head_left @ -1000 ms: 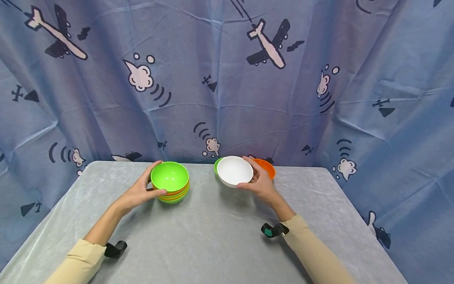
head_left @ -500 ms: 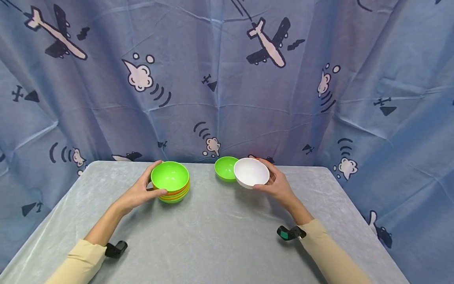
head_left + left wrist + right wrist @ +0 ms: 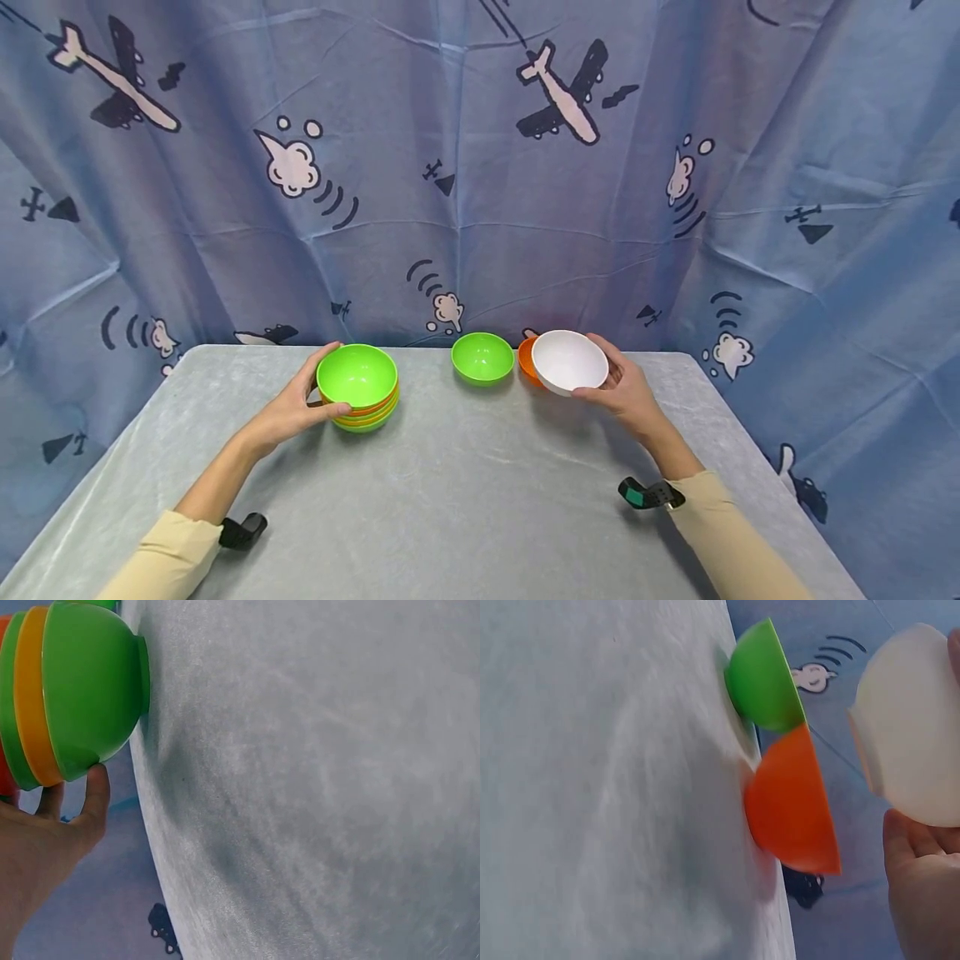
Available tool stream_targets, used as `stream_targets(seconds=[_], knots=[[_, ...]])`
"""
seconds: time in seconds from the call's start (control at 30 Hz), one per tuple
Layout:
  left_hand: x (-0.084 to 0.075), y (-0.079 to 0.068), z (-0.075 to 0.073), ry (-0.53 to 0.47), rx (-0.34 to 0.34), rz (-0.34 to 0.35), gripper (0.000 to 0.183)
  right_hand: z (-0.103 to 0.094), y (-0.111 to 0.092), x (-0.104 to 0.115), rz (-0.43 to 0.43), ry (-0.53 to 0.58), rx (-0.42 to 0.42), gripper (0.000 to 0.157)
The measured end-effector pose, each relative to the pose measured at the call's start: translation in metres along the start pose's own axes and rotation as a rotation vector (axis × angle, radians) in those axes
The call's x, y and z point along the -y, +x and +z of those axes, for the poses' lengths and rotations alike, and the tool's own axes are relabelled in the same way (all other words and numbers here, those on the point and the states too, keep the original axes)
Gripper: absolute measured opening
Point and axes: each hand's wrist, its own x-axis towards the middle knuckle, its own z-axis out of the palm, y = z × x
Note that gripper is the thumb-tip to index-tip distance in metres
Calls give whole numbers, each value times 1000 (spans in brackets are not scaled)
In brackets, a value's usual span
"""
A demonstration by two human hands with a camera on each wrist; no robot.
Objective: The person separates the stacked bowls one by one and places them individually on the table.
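Note:
My left hand point(image 3: 288, 412) holds the left side of a stack of nested bowls point(image 3: 365, 416). A green bowl point(image 3: 358, 375) tops the stack; orange, yellow and green rims show below it. In the left wrist view, the lowest green bowl point(image 3: 90, 682) has its foot at or very near the table; fingertips touch its side. My right hand point(image 3: 630, 396) grips a white bowl point(image 3: 570, 362) by its right side. The right wrist view shows this white bowl point(image 3: 911, 727) raised off the table. Behind it, an orange bowl point(image 3: 527, 361) is partly hidden.
A green bowl point(image 3: 482, 360) stands upright near the back edge of the grey cloth-covered table point(image 3: 450, 500), left of the orange bowl point(image 3: 791, 806). A blue curtain point(image 3: 375, 167) with printed planes hangs right behind the table.
My right hand has carried the white bowl to the right, past the green bowl and across the orange one. Now the green bowl is fully uncovered. The left hand and its stack stay put.

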Motion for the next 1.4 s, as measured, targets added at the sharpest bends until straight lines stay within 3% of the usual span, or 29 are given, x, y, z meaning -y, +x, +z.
stream_targets(seconds=[0.43, 0.73, 1.1, 1.4], knots=[[3, 0, 0, -16, -7, 1, 96, -41, -1, -2, 73, -82, -93, 95], [3, 1, -1, -21, -1, 10, 96, -56, -1, -7, 102, -75, -146, 97], [2, 1, -1, -28, 4, 8, 96, -75, 2, -28, 177, -120, -188, 101], [2, -1, -1, -26, 4, 1, 96, -77, 8, -42, 263, -148, -200, 107]])
